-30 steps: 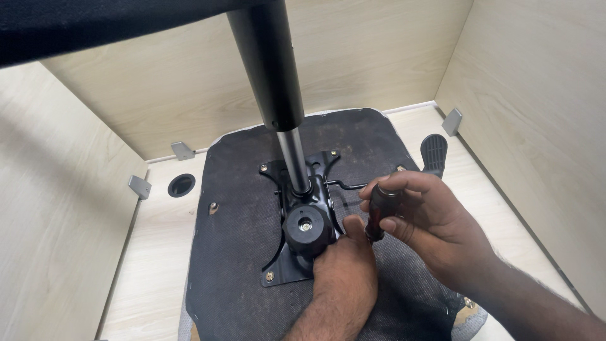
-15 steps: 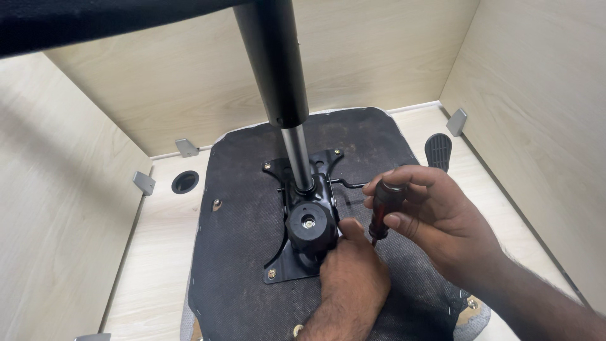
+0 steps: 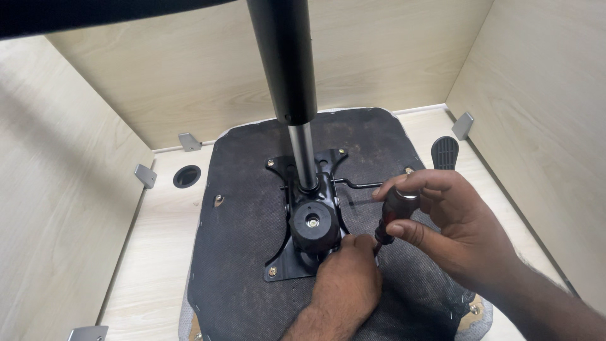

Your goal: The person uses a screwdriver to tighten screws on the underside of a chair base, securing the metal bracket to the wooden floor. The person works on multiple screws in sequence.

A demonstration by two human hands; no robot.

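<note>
At the plate's near-right corner, the right hand (image 3: 454,221) is pinching a screwdriver (image 3: 392,215) handle, fingers wrapped over the top, shaft angling down-left toward the corner, presumably so it can be twirled from above. Left hand (image 3: 347,281) is pressing its fingertips together at the tip, by the look of it steadying the bit or a screw; what is under them is hidden. Both are working on the black plate (image 3: 306,237), which is lying on the upturned seat (image 3: 246,252) on the bench (image 3: 158,252). The knob (image 3: 314,222) is sitting just left of the tip, crowding it. The gas column (image 3: 290,76) is rising from the plate and blocking the far side. A lever (image 3: 360,185) is running under the right fingers. The paddle (image 3: 445,151) is lying beyond, near the wall (image 3: 536,95).
</note>
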